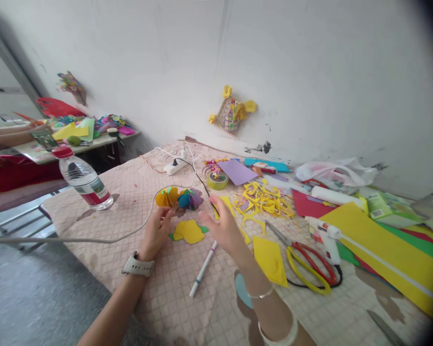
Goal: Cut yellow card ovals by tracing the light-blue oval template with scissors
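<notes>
Nearest the camera, a right forearm [265,281], on which a silvery bracelet [261,295] and a white bangle [293,331] are worn; a pale blue disc [242,290] is partly hidden by it.

Right hand [224,225]: thumb and fingers held apart, nothing seen gripped; positioned just right of the yellow cut-outs [189,231].

Left hand [156,234]: fingers loosely bent, nothing seen grasped; a pale-strapped watch [137,265] is worn at the wrist. An orange flower [167,197] is situated just beyond its fingertips; whether it is touched cannot be told.

Yellow cut-outs, rounded: laid on the quilted cloth [173,317] between the two hands, green pieces [204,229] being visible at either side. Behind them, a blue-and-purple flower [190,199] is set beside the orange one. In front, a white marker [203,269] is laid aslant.

To the right: a yellow square [270,259], scissors [310,269] with red and yellow handles, a white glue gun [330,240], stacked sheets [382,254] topped by yellow. Farther back, yellow scraps [267,199] are heaped near a purple sheet [238,171] and a tape roll [217,180].

To the left: a red-capped bottle [84,180] and a grey cable [130,235]. At a second table [39,153], a co-worker's arms [7,137] are seen.
</notes>
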`<state>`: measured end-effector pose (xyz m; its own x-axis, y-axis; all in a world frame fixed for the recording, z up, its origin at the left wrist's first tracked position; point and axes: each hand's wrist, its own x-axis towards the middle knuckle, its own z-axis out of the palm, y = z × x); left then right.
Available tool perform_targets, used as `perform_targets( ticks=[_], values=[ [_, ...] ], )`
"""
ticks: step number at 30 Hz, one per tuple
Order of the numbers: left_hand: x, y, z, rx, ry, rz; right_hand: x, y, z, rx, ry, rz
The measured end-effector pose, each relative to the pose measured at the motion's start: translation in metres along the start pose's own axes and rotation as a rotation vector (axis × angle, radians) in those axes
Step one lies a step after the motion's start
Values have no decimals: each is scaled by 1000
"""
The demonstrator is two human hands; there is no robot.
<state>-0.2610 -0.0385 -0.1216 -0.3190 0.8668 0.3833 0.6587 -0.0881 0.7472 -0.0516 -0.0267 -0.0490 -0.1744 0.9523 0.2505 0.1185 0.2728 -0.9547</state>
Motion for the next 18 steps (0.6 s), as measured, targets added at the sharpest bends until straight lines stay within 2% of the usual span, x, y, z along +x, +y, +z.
perform_targets(
  ticks=[2, 4, 6, 7, 8, 9, 10, 13, 15, 18],
  values=[
    [0, 2, 0, 20, -23, 42, -5, -33, -34, -44, 86, -161],
    [-1, 6, 0, 30, -51, 92, -14, -56, -72, -49, 226, -326],
    [-3, 13, 2, 25, -65, 139, -25, -59, -109, -121, 344, -333],
    [-3, 19, 5, 17, -66, 161, -30, -54, -125, -237, 337, -275],
    [-4, 25, 9, 5, -64, 185, -35, -44, -139, -393, 258, -176],
    [-4, 33, 14, -10, -63, 210, -39, -31, -150, -569, 111, -38],
    [-5, 43, 20, -28, -64, 238, -42, -17, -159, -648, 12, 46],
    [-8, 82, 46, -91, -88, 320, -49, 20, -173, -835, -86, 199],
    [-10, 113, 68, -135, -129, 374, -50, 34, -173, -901, -160, 218],
    [-16, 153, 100, -180, -212, 433, -49, 38, -168, -937, -310, 168]
  ],
)
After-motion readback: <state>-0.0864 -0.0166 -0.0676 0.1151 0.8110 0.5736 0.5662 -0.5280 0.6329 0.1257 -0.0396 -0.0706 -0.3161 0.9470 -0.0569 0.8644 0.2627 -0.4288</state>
